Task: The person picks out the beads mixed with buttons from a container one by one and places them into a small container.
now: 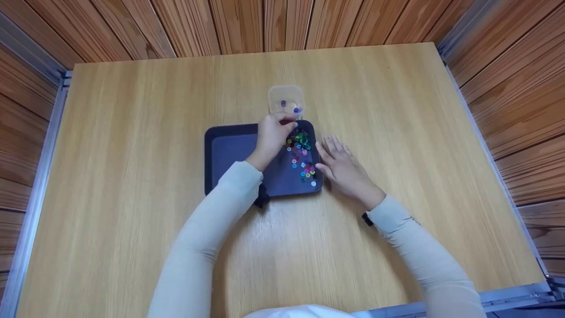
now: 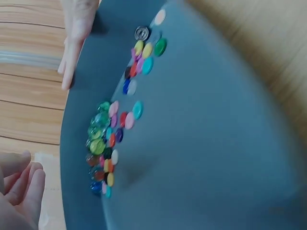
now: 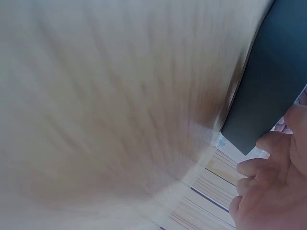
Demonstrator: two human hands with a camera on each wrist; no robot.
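Observation:
In the head view, the left hand (image 1: 273,134) is over the far part of a dark tray (image 1: 229,159), beside a small clear container (image 1: 276,93). Its thumb and fingers are bent with a gap between the tips; nothing shows between them. The left wrist view shows the same hand (image 2: 19,191) beyond the tray's wall. Inside the container are a blue-purple piece (image 1: 283,103) and a blue piece (image 1: 296,110). Colourful buttons and beads (image 1: 301,140) lie along the tray's right side. Fingers spread, the right hand (image 1: 348,172) rests against the tray's right wall.
The tray and container stand on a wooden table (image 1: 132,176). Wooden plank walls (image 1: 242,26) enclose its back and sides. A dark object (image 1: 262,198) is at the left wrist, by the tray's near edge.

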